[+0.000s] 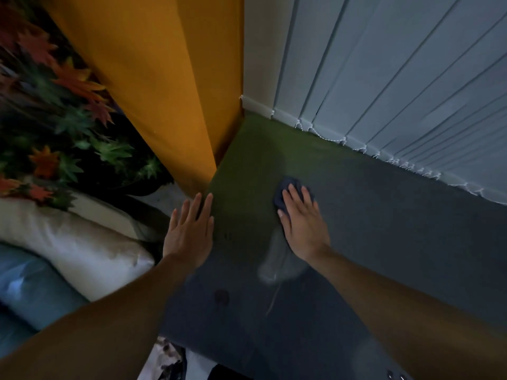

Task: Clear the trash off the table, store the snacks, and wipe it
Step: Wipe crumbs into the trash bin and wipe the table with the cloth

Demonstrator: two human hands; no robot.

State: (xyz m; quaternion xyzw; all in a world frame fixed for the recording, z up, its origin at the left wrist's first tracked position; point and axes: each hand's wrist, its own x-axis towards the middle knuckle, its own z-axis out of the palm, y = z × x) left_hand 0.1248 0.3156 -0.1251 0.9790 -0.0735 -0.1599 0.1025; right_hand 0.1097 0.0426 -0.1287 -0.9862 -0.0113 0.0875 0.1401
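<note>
A dark glossy table (pixel 384 231) fills the middle and right of the head view. My right hand (pixel 301 223) lies flat on a small dark blue cloth (pixel 286 187), pressing it to the tabletop near the far left corner. Most of the cloth is hidden under the fingers. My left hand (pixel 189 231) rests flat with fingers apart on the table's left edge and holds nothing. A pale wet smear (pixel 277 261) shows on the surface just behind my right wrist.
An orange curtain (pixel 153 78) hangs at the table's far left corner. White vertical blinds (pixel 397 78) run along the far edge. To the left lie a cream cushion (pixel 68 242), a blue cushion (pixel 27 283) and leaf-patterned fabric (pixel 55 105).
</note>
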